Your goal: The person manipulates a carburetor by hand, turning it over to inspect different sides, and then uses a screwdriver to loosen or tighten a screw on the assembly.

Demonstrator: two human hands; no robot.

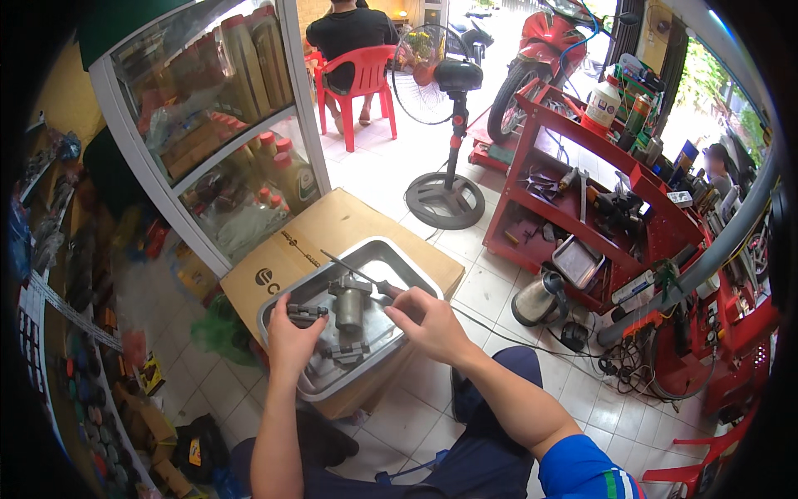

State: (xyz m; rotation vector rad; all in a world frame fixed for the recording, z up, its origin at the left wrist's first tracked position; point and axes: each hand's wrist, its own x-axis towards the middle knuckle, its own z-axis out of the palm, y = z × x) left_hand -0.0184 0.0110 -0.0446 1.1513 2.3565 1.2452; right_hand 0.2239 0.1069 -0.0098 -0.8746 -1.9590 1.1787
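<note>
a red tool cart (582,179), a standing fan (449,125), a glass cabinet (224,125) and a red plastic chair (366,75).

Seated person (349,29) cut off by top edge; cabinet (216,125) contents blurred

Greys on brown, ringed by red.

The metal tray (413,277) is dull silver-grey, and the engine part (349,303) in it is darker grey, on a plain brown cardboard box (332,224). The tool cart (573,170) is bright red, like the plastic chair (366,75) and the motorbike (544,46). The standing fan (445,125) is black. The floor tiles (490,287) are off-white with dark joints. The person's sleeve (582,470) is blue with a green and white stripe.
</note>
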